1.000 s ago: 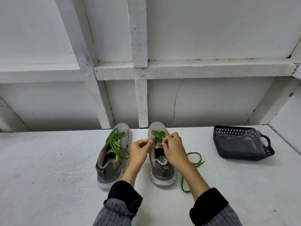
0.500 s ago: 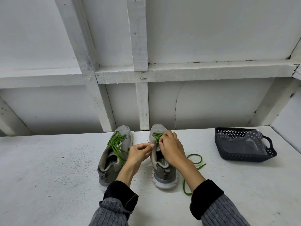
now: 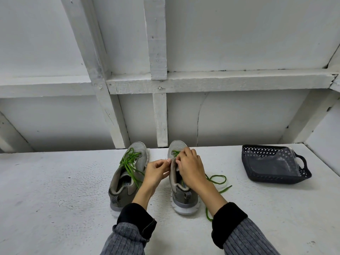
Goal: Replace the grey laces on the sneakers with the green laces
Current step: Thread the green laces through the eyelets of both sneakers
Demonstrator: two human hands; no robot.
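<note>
We see both sneakers toe-away on the white surface (image 3: 55,181). The left sneaker (image 3: 127,179) carries a loose green lace (image 3: 129,162). Over the right sneaker (image 3: 181,192), our right hand (image 3: 191,168) hides most of the eyelets; its fingers pinch the green lace (image 3: 215,181), whose tail trails right. Our left hand (image 3: 156,172) pinches something too small to identify. A dark basket (image 3: 276,177) holds unclear grey contents.

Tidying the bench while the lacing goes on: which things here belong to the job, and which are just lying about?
In use: left sneaker, right sneaker, green lace, left hand, right hand.
Lying about: black basket holding a clear bag.
</note>
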